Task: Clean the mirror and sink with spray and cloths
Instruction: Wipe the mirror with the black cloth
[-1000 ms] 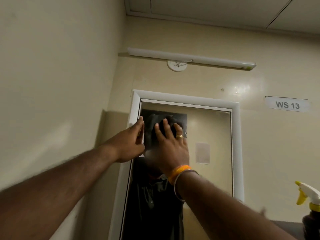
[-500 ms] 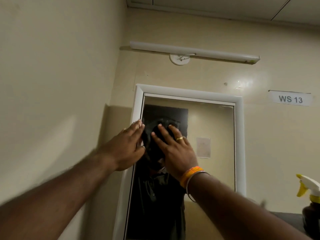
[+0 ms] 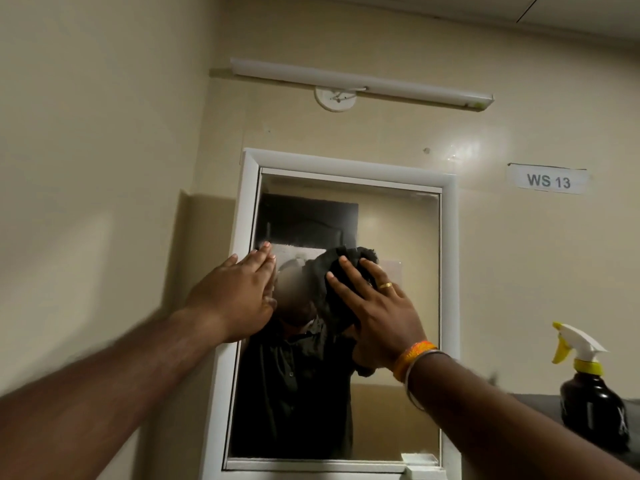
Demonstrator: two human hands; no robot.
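Observation:
A white-framed mirror point(image 3: 398, 341) hangs on the cream wall ahead. My right hand point(image 3: 377, 310) presses a dark cloth point(image 3: 332, 271) flat against the glass near its middle, fingers spread over it. My left hand point(image 3: 239, 292) rests flat on the mirror's left frame edge, fingers together, holding nothing. A dark spray bottle point(image 3: 594, 407) with a white and yellow trigger head stands on a ledge at the right. The sink is out of view.
A tube light point(image 3: 360, 83) is fixed above the mirror. A "WS 13" label point(image 3: 548, 180) is stuck on the wall at the right. The side wall runs close along the left. A grey ledge point(image 3: 533, 401) carries the bottle.
My right hand has slid the cloth to the right and down across the glass. My left hand stays on the left frame edge. The view has tilted slightly.

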